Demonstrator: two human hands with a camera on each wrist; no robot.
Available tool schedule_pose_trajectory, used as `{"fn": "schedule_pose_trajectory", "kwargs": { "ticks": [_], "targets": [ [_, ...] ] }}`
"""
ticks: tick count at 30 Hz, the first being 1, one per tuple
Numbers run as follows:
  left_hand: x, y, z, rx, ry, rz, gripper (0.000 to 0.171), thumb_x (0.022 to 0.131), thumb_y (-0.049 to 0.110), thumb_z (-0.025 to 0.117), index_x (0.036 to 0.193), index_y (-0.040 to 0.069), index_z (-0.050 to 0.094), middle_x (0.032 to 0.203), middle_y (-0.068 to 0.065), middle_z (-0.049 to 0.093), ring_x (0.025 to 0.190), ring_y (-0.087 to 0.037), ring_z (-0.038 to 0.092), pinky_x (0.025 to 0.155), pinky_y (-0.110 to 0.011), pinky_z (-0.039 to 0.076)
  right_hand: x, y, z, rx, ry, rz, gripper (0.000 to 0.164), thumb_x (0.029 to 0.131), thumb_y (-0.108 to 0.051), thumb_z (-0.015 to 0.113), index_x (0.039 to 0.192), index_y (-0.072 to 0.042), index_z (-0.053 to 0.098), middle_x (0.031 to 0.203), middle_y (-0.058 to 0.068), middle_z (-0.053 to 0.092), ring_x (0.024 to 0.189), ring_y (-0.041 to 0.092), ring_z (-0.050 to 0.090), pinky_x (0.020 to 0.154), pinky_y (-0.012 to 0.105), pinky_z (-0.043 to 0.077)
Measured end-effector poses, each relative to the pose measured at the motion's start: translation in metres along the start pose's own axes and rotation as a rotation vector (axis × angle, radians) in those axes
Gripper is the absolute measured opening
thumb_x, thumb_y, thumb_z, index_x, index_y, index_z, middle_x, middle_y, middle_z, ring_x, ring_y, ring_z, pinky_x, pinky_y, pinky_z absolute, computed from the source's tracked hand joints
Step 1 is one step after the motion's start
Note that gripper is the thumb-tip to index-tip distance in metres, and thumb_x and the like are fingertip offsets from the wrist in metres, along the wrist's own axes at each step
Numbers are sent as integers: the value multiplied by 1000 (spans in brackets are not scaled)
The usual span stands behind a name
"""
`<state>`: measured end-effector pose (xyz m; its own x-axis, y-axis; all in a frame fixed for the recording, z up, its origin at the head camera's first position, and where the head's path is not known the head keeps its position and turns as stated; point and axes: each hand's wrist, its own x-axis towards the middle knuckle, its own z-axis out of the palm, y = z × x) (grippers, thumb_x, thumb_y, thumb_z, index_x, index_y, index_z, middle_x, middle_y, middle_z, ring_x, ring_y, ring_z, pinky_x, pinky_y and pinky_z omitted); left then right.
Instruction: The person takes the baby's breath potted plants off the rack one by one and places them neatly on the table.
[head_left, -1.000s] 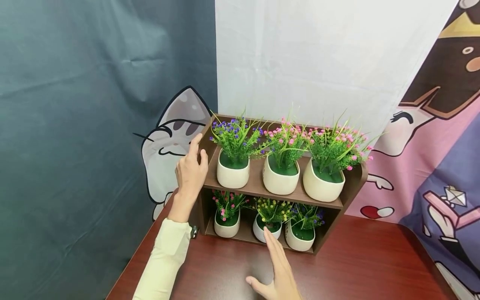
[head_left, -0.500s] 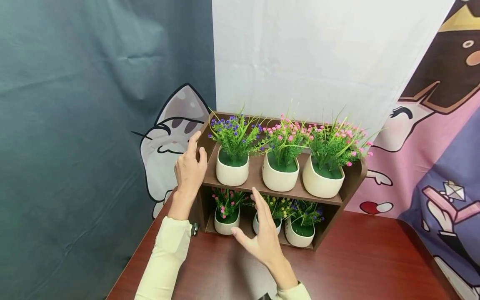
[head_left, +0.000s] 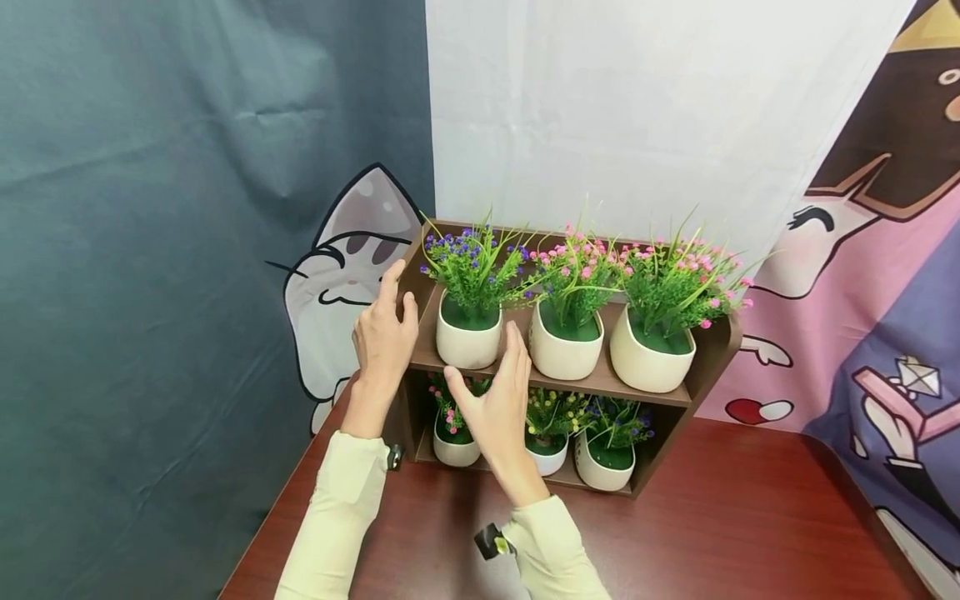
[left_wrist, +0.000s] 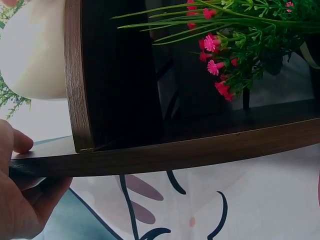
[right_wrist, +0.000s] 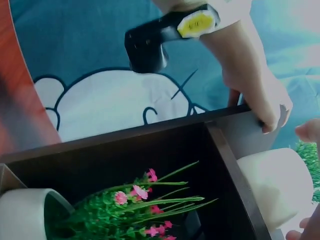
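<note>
My left hand [head_left: 384, 333] grips the left side panel of a brown two-tier wooden shelf [head_left: 711, 354]; in the left wrist view its thumb and fingers [left_wrist: 47, 197] lie on opposite sides of the panel. My right hand [head_left: 495, 404] reaches up with fingers and thumb spread, just below and in front of the white pot [head_left: 468, 343] of purple flowers on the upper tier's left. Nothing is in its grasp. In the right wrist view, its fingertips [right_wrist: 311, 132] show at the right edge, beside that pot [right_wrist: 277, 185]. The right hand partly covers the lower-tier pots in the head view.
Two pots of pink flowers, a middle pot [head_left: 567, 354] and a right pot [head_left: 651, 367], share the upper tier. Below stand pots with red-pink [head_left: 456, 452], yellow [head_left: 547, 460] and blue-purple [head_left: 604, 471] flowers. The shelf stands on a reddish-brown table [head_left: 720, 508], before printed curtains [head_left: 202, 208].
My right hand has moved up and left from the table's front toward the upper-left pot. The left hand stays on the side panel. The pots have not moved.
</note>
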<state>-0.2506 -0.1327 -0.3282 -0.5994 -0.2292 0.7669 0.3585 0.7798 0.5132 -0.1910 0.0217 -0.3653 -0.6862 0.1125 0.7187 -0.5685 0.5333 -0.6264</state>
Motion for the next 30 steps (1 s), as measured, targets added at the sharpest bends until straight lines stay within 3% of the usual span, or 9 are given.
{"fn": "schedule_pose_trajectory", "kwargs": {
  "ticks": [6,11,14,23,30],
  "targets": [
    [0,1,0,5,-7,-3,40,95,25,49,135,28,47,87,-11,67,39,-21,38,41,-35,27,19,-3,17,-79,2,96,100,75,-46,72,144,4,19,145,22,26,132,33,27,104,45,24],
    [0,1,1,1,7,-1,39,95,25,50,135,27,48,73,-9,63,41,-21,40,42,-35,27,26,-5,27,-105,-25,210,106,74,-48,73,145,5,14,145,24,25,132,33,27,103,44,26],
    [-1,1,1,-2,1,0,40,95,24,50,135,26,48,63,-8,57,40,-21,38,42,-35,26,27,-4,30,-120,-23,242,103,74,-45,74,144,5,17,143,24,29,130,33,30,102,43,28],
    [0,0,1,11,-5,-12,40,96,25,50,135,27,47,56,-5,49,40,-20,37,43,-35,26,25,-6,26,-70,-19,209,97,74,-48,74,141,3,26,135,21,40,122,32,41,98,44,33],
    [0,1,-1,2,-12,-25,40,96,26,49,136,28,47,62,-8,56,39,-21,36,42,-35,26,12,-20,-1,-60,3,187,96,68,-48,77,139,-1,33,130,17,47,114,31,49,89,47,40]
  ]
}}
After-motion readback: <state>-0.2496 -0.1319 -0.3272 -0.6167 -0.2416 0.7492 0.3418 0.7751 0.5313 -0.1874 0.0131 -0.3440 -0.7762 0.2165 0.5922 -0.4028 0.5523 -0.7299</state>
